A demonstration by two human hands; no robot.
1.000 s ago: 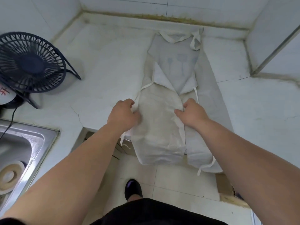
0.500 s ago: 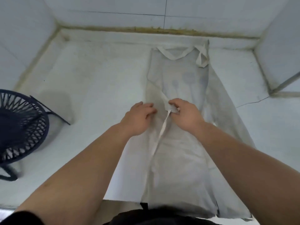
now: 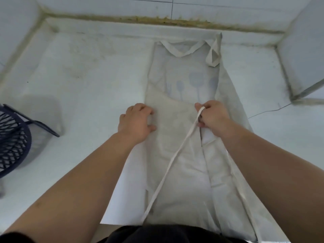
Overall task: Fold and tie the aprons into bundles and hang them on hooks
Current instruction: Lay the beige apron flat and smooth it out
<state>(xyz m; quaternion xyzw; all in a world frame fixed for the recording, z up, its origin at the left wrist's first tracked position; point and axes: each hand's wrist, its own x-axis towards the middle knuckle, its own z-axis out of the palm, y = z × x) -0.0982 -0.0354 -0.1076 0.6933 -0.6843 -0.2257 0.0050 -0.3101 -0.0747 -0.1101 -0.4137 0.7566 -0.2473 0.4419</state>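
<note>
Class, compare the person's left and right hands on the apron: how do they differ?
The left hand touches the apron's left edge and holds no strap; the right hand pinches a waist tie. The left hand's fingers look loosely curved, the right hand's tightly curled. Both lie level on the apron.

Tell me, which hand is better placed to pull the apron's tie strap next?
The right hand: it grips the tie strap, which runs from it down across the folded apron. The left hand only rests on the apron's left edge, probably best used there to hold the fabric flat.
</note>
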